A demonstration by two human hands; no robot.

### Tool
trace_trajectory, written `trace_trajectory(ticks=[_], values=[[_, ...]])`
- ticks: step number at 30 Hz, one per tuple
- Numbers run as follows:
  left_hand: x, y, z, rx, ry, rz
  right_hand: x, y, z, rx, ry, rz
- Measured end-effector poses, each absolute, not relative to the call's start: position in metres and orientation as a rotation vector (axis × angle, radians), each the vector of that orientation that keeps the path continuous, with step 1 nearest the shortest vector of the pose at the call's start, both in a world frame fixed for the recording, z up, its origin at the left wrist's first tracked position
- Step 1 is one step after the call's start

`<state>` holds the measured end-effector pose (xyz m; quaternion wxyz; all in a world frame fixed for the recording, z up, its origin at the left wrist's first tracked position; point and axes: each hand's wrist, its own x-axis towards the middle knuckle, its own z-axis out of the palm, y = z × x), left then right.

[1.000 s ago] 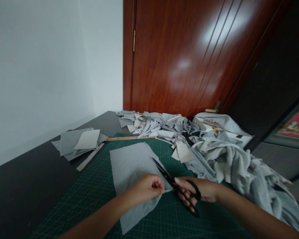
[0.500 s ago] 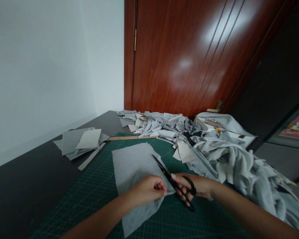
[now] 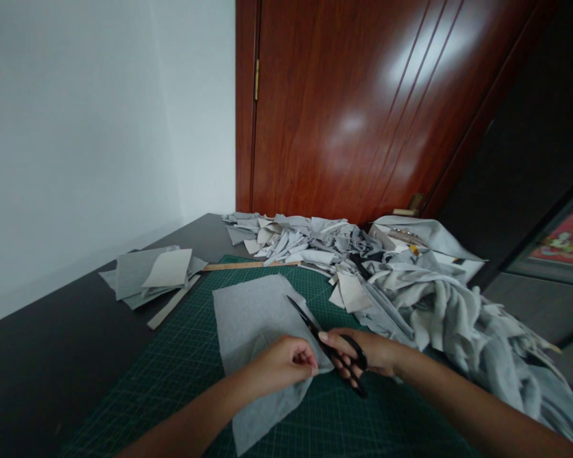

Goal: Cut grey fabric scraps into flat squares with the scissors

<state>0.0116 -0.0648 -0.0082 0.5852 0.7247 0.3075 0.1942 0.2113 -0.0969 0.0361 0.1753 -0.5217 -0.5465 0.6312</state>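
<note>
The left hand (image 3: pixel 291 364) pinches the gray cloth (image 3: pixel 248 312) near its right edge, and the sheet spreads beneath and beyond that grip on a green cutting mat (image 3: pixel 162 362). Just right of the pinch, the right hand (image 3: pixel 373 350) curls around the handles of 1 pair of black scissors (image 3: pixel 310 323), blades slanting forward-left over the cloth. Right of both grips, gray fabric (image 3: pixel 439 305) lies heaped.
</note>
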Motion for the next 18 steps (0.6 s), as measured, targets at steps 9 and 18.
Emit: trace_trajectory(ticks=[9,18], values=[[0.011,-0.066,-0.006,1.695,0.728,0.442,0.208,-0.100,0.033,-1.462,-1.519,1.769],[0.011,-0.065,-0.009,1.686,0.702,0.459,0.209,-0.101,0.026,-1.484,-1.551,1.675]])
